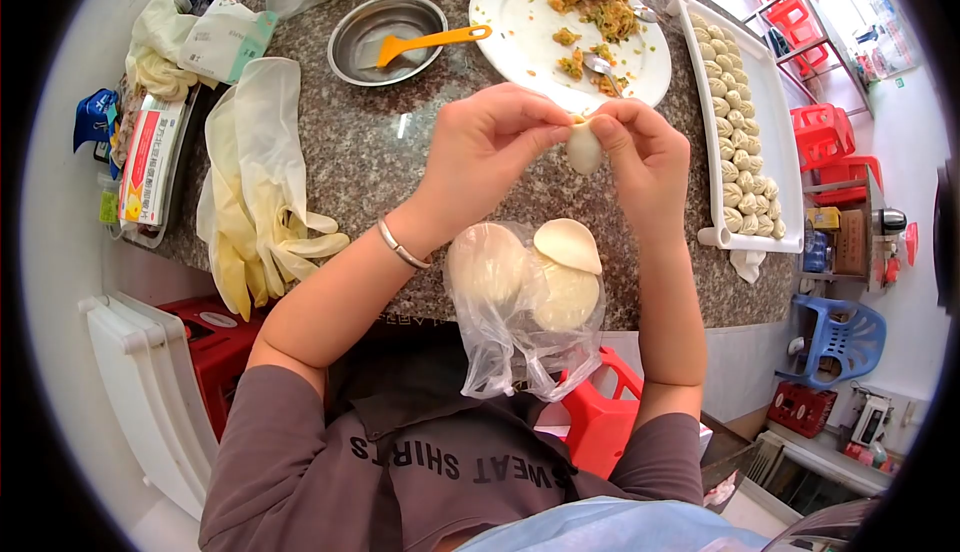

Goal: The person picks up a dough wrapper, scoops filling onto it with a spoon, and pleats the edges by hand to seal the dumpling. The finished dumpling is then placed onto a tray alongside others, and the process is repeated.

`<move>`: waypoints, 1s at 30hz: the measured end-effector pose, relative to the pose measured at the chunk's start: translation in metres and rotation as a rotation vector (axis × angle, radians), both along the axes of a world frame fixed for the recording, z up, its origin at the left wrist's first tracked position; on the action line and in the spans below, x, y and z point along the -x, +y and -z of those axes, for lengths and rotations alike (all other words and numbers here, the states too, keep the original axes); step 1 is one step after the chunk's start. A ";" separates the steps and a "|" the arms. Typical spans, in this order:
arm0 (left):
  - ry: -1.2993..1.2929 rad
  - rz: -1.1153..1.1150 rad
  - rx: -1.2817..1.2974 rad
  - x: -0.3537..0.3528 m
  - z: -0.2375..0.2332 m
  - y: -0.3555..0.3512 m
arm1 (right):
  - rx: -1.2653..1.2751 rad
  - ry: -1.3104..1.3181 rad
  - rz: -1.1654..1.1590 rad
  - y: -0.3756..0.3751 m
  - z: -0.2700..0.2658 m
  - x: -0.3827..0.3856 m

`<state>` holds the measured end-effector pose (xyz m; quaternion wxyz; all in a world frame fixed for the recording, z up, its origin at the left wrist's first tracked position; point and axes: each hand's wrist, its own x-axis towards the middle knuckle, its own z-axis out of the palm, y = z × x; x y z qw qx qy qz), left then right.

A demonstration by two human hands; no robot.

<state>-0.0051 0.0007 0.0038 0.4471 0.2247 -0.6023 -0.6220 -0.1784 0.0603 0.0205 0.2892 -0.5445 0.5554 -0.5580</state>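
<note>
Between my two hands, just in front of the plate, is a partly folded dumpling (584, 150) of white dough. My left hand (493, 137) pinches its upper edge from the left. My right hand (642, 144) pinches the same edge from the right; a bit of filling shows at the top. Below my hands lies a clear plastic bag (520, 344) with round dough wrappers (487, 260) in it, one loose wrapper (568, 244) resting on top. A white plate (508, 39) holds chopped filling (600, 7) and a spoon (605, 72).
A metal bowl (350, 40) with an orange spatula (430, 41) stands at the back. On the right, a white tray (708, 207) carries rows of pleated dumplings (735, 102). Pale gloves (255, 172) lie left, beside a container of packages (150, 167). A red stool (603, 412) is below.
</note>
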 end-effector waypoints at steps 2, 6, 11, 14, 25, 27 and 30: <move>-0.034 -0.015 0.080 -0.001 0.001 0.000 | -0.058 -0.040 -0.054 -0.001 -0.002 0.001; -0.026 -0.002 0.124 0.000 0.002 0.000 | 0.031 0.115 -0.080 -0.001 -0.003 0.001; -0.011 -0.023 0.069 0.001 -0.001 0.003 | 0.105 0.182 -0.029 -0.002 -0.001 -0.006; -0.019 -0.037 -0.024 0.001 0.003 0.003 | 0.178 0.300 -0.018 -0.002 -0.004 -0.010; 0.246 0.280 -0.610 0.001 0.013 -0.002 | 0.031 0.017 -0.007 -0.005 0.008 -0.010; 0.247 0.281 -0.584 0.001 0.013 -0.001 | 0.047 0.074 -0.013 -0.006 0.009 -0.009; 0.236 0.266 -0.538 0.001 0.011 0.000 | 0.069 0.137 0.006 -0.005 0.009 -0.011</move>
